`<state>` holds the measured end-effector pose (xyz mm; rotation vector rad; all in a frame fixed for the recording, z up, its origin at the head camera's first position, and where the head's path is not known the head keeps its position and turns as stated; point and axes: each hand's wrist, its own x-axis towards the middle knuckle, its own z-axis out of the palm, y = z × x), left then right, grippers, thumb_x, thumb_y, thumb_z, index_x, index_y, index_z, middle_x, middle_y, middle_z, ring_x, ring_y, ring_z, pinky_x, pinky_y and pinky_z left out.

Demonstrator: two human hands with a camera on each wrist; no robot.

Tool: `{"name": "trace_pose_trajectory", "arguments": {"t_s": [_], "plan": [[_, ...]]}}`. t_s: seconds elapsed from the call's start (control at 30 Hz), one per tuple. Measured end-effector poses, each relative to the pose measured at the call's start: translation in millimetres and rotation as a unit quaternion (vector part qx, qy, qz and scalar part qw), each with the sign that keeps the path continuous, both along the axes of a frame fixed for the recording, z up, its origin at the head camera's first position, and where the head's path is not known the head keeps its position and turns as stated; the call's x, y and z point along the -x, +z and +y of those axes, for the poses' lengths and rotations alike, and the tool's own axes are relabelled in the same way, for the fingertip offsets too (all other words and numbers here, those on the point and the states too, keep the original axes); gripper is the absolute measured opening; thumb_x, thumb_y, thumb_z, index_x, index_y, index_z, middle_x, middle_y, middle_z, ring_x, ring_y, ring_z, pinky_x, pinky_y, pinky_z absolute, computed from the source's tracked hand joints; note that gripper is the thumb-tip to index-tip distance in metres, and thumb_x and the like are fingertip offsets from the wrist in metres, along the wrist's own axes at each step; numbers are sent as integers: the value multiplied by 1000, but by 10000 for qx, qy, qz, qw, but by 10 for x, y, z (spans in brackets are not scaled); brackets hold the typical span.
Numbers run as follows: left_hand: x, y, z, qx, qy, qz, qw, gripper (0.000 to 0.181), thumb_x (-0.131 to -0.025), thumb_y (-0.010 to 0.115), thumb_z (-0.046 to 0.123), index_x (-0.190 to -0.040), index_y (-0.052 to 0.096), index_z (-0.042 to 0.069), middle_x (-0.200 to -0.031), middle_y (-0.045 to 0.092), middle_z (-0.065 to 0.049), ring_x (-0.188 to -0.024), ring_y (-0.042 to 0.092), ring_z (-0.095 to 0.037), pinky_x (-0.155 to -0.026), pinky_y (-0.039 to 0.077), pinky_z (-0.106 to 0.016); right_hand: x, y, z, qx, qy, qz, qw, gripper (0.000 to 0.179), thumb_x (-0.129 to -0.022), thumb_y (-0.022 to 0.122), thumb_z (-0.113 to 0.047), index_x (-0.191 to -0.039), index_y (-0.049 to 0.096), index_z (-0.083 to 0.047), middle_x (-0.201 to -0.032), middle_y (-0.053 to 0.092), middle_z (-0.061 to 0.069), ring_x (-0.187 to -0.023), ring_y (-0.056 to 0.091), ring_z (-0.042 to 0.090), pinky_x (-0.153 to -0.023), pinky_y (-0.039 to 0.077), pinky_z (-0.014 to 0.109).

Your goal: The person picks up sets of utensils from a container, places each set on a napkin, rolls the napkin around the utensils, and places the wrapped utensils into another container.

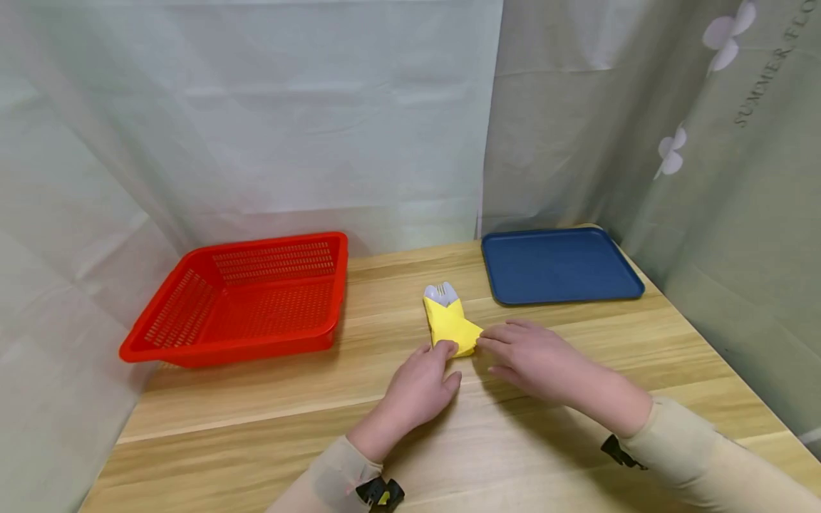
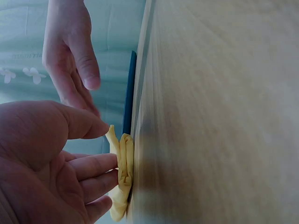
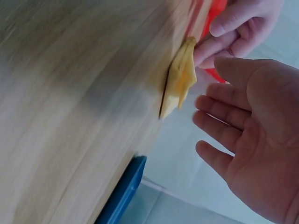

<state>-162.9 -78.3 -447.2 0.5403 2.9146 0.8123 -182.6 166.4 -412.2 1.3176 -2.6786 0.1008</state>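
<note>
A yellow napkin [image 1: 451, 329] lies folded around cutlery on the wooden table, one pointed corner out to the right. Fork tines [image 1: 440, 290] and a pale rounded end beside them show at its top; the rest is hidden inside. My left hand [image 1: 420, 385] touches the napkin's near edge with its fingertips, fingers slightly bent. The left wrist view shows these fingers against the layered yellow folds [image 2: 125, 158]. Beside the right corner is my right hand [image 1: 539, 360], its fingers loosely extended. In the right wrist view, that hand [image 3: 252, 112] looks apart from the napkin.
A red perforated basket [image 1: 256, 348] stands on the table at the left. At the back right lies a shallow blue tray [image 1: 558, 267]. Pale curtains [image 1: 288, 128] hang behind and along both sides of the table.
</note>
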Motion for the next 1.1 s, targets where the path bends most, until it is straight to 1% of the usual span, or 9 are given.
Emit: {"name": "trace_pose_trajectory", "arguments": {"t_s": [0.1, 0.2, 0.37, 0.53, 0.63, 0.77, 0.9, 1.0, 1.1], "plan": [[-10, 0, 3, 234, -160, -15, 9996, 54, -108, 71, 27, -155, 58, 4, -153, 65, -12, -147, 55, -40, -122, 43, -54, -8, -57, -46, -222, 9, -204, 9995, 62, -103, 80, -28, -156, 60, -2, -158, 61, 14, -145, 58, 33, -120, 44, 55], [-22, 13, 1, 433, -390, 34, 9983, 57, -109, 70, 25, -158, 54, 2, -158, 61, -14, -150, 53, -36, -127, 36, -51, -15, -113, -69, -423, -18, -497, 9979, 69, -106, 77, -32, -163, 52, -3, -168, 50, 13, -154, 48, 32, -125, 39, 55], [-27, 6, -22, 666, -751, 236, 9947, 59, -108, 70, 21, -160, 50, -1, -161, 58, -15, -151, 53, -28, -130, 31, -47, -6, -139, -78, -539, -10, -680, 9962, 70, -107, 76, -33, -164, 50, -3, -171, 46, 13, -157, 44, 33, -126, 36, 56], [-10, 0, -52, 921, -946, 253, 9909, 62, -110, 67, 25, -163, 48, 0, -165, 54, -15, -155, 48, -27, -131, 28, -49, 5, -143, -80, -583, -6, -743, 9955, 67, -107, 75, -33, -163, 52, -2, -170, 48, 13, -157, 44, 34, -126, 36, 57], [15, 14, -70, 1155, -1110, 392, 9863, 61, -111, 66, 27, -164, 49, 3, -165, 54, -13, -155, 49, -26, -131, 28, -51, 22, -150, -84, -517, 28, -797, 9955, 66, -108, 75, -33, -162, 53, -2, -169, 49, 14, -156, 46, 34, -126, 36, 58], [95, 23, -117, 1599, -1320, 727, 9756, 59, -113, 64, 35, -164, 52, 8, -167, 52, -9, -155, 48, -25, -131, 28, -53, 63, -159, -101, -441, 82, -784, 9959, 63, -108, 74, -32, -160, 55, -1, -166, 53, 15, -154, 49, 33, -125, 37, 57], [216, 16, -192, 2047, -1480, 831, 9640, 66, -114, 57, 49, -165, 50, 8, -174, 43, -9, -161, 38, -27, -132, 24, -52, 97, -170, -111, -399, 143, -720, 9965, 59, -108, 75, -31, -157, 59, -1, -162, 56, 14, -151, 52, 31, -125, 39, 55], [304, 8, -248, 2180, -1546, 751, 9607, 74, -114, 52, 56, -168, 45, 6, -177, 36, -9, -165, 31, -28, -133, 21, -51, 110, -178, -110, -373, 193, -715, 9966, 58, -107, 76, -31, -155, 61, -1, -161, 58, 14, -149, 54, 31, -124, 40, 55], [382, 0, -289, 2221, -1573, 723, 9595, 78, -114, 47, 60, -169, 41, 4, -178, 32, -11, -166, 28, -29, -134, 19, -50, 122, -178, -110, -364, 208, -750, 9963, 58, -107, 76, -31, -155, 61, -1, -161, 58, 14, -148, 55, 31, -124, 40, 55]]}}
